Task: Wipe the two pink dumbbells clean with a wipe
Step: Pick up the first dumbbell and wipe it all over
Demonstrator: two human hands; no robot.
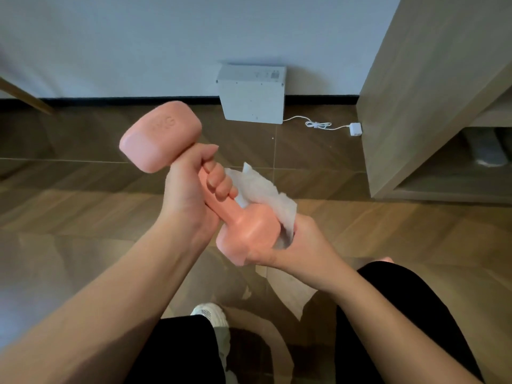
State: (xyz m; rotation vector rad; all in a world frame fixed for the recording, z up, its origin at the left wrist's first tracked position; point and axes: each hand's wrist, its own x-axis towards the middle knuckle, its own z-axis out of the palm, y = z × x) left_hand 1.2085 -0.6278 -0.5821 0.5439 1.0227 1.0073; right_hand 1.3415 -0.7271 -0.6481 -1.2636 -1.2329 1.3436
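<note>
A pink dumbbell (160,135) is held tilted in the air, one head up at the far left, the other head low near the middle. My left hand (191,187) is wrapped around its handle. My right hand (299,245) presses a white wipe (266,195) against the lower head, cupping that head from the right and below. The wipe drapes over the top of the lower head and reaches up to my left fingers. A second dumbbell is not in view.
A white box (252,94) stands against the wall, with a white cable and plug (355,129) on the brown tiled floor. A wooden cabinet (426,101) rises on the right. My black-clad legs and a white shoe (210,314) are below.
</note>
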